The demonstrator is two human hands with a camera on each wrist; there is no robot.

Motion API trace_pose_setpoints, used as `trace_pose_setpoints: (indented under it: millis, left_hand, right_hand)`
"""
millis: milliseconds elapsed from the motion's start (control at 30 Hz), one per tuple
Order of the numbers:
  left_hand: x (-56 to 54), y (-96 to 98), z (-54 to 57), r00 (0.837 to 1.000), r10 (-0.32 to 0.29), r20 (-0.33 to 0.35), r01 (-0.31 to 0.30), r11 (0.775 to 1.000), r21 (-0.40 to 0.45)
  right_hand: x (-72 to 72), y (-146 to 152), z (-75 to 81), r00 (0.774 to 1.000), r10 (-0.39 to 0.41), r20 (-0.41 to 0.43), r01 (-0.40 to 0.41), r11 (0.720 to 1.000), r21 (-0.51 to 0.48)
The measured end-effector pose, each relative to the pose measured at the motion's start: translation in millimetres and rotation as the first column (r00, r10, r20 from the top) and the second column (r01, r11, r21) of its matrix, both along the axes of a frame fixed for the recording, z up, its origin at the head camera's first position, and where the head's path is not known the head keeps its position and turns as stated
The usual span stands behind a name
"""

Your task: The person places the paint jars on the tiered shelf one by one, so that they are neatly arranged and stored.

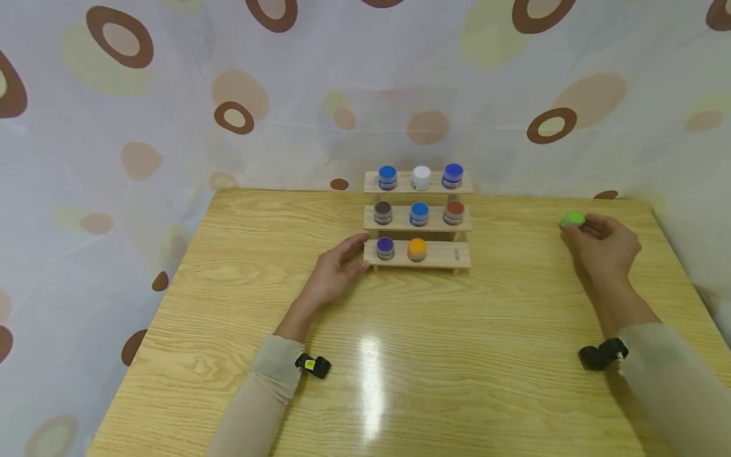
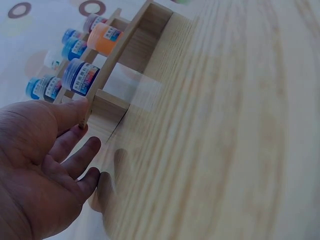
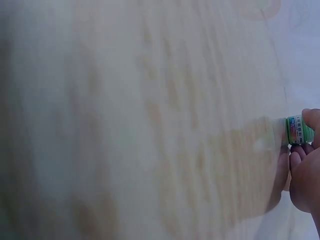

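Note:
A three-tier wooden display rack point(image 1: 440, 254) stands at the middle of the table's far side, with small lidded paint jars on its steps. My left hand point(image 1: 334, 273) holds the left end of its lowest step, thumb at the front corner and index finger at the rear one. Nearest that hand on the step is a purple jar point(image 1: 385, 248), with an orange jar point(image 1: 417, 249) to its right. Far to the right, my right hand point(image 1: 608, 247) pinches a green paint jar point(image 3: 297, 131) between thumb and fingers, by the table surface.
On the middle step are a dark grey jar point(image 1: 382, 212), a blue jar point(image 1: 419, 214) and a reddish-brown jar point(image 1: 454, 212). Above stand a blue jar point(image 1: 388, 178), a white jar point(image 1: 421, 178) and a dark blue jar point(image 1: 453, 176). A patterned cloth point(image 1: 320, 76) hangs behind the table point(image 1: 468, 355).

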State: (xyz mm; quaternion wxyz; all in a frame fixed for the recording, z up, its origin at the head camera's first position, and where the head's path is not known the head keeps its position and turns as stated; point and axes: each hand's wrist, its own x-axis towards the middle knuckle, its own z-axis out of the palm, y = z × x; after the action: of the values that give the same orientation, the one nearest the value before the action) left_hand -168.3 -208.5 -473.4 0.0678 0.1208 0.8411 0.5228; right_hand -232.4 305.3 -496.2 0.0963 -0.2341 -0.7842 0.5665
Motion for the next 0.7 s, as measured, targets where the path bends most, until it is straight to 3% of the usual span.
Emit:
trace_pose_setpoints:
  millis: [300,700]
  left_hand:
    - [-0.8,0.8,-0.3,1.000,0.002,0.003,-0.002,1.000,0.002]
    - [-1.5,0.5,-2.9,1.000,0.009,0.007,-0.009,1.000,-0.016]
  right_hand:
    - [-3.3,-1.9,-0.4,1.000,-0.008,0.011,0.007,0.999,0.036]
    - [5.7,-7.0,2.1,0.990,0.035,-0.138,-0.030,0.999,0.033]
